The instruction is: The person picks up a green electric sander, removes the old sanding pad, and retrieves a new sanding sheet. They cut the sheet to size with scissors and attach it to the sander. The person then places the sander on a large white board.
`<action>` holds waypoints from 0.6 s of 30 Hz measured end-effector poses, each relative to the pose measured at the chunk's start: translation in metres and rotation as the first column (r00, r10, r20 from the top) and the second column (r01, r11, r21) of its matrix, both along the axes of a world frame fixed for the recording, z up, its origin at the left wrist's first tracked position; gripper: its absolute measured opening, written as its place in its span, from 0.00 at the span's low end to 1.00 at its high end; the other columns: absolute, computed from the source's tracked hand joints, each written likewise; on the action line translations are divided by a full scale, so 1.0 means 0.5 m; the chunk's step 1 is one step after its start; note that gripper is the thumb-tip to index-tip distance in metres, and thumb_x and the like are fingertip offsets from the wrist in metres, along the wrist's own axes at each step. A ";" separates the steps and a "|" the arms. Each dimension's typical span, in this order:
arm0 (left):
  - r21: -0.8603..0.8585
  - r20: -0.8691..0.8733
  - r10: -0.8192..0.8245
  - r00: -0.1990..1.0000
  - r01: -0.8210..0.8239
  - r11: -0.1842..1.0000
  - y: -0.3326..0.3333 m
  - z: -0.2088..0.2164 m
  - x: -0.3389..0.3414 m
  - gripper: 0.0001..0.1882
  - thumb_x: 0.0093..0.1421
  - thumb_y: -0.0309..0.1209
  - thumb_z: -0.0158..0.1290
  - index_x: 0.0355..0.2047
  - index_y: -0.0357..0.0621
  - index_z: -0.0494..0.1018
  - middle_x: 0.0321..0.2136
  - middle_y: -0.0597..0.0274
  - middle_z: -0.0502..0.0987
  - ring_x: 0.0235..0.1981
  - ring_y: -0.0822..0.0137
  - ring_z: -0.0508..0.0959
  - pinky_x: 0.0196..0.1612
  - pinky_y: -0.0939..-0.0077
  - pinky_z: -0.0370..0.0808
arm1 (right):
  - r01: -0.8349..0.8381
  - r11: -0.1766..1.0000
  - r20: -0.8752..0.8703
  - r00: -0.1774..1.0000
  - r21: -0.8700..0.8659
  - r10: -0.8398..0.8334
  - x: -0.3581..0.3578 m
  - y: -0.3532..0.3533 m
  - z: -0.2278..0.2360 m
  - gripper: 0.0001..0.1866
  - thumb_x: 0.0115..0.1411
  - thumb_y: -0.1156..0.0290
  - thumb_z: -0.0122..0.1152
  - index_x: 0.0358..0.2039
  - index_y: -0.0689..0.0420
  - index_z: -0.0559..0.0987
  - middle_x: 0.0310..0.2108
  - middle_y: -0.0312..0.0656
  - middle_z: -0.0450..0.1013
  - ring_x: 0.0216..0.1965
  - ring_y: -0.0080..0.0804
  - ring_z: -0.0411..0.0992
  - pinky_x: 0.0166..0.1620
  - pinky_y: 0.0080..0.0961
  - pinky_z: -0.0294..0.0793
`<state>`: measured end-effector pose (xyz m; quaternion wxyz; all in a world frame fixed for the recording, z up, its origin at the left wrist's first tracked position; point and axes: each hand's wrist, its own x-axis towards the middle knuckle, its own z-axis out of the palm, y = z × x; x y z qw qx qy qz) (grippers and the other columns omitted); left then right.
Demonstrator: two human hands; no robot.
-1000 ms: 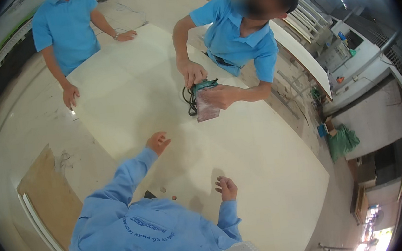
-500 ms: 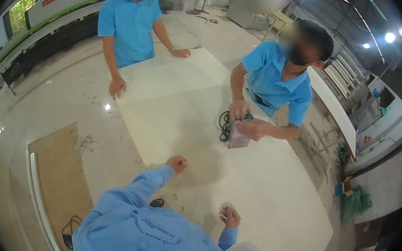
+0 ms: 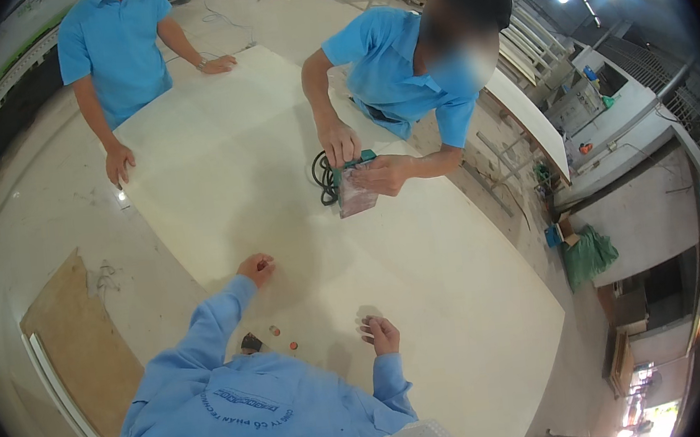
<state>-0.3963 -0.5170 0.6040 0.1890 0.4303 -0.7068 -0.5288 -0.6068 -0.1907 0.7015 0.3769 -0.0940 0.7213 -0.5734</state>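
Observation:
My left hand [image 3: 255, 270] hovers over or rests on a large pale board [image 3: 451, 310], its fingers closed around a small dark-red thing too small to name. Farther right, my right hand [image 3: 380, 334] is above the board with fingers loosely bent and apart; I see nothing in it. Between my hands and my body lie two small pieces: a red-and-green one [image 3: 274, 331] and an orange-red one [image 3: 293, 345]. A dark object [image 3: 251, 343] shows beside my shirt, partly hidden by it.
Across the board, a co-worker [image 3: 395, 71] in blue holds a green power sander [image 3: 361, 160] and a pinkish sheet [image 3: 354, 201]; a black cord [image 3: 323, 179] coils beside it. Another person [image 3: 120, 59] rests both hands on the far-left edge. A brown panel [image 3: 81, 316] lies left.
My view has shifted, so the scene sits farther left and higher. My right hand has moved rightward over the board. The co-worker with the sander has turned their head down toward it.

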 end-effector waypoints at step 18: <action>0.113 -0.024 -0.108 0.994 0.110 0.987 -0.029 -0.029 -0.019 0.17 0.61 0.38 0.58 0.46 0.42 0.76 0.32 0.66 0.80 0.35 0.72 0.77 0.40 0.75 0.74 | 0.042 0.994 -0.071 0.997 0.100 -0.035 0.072 -0.031 0.008 0.14 0.67 0.67 0.55 0.48 0.62 0.77 0.45 0.45 0.78 0.41 0.34 0.79 0.39 0.29 0.81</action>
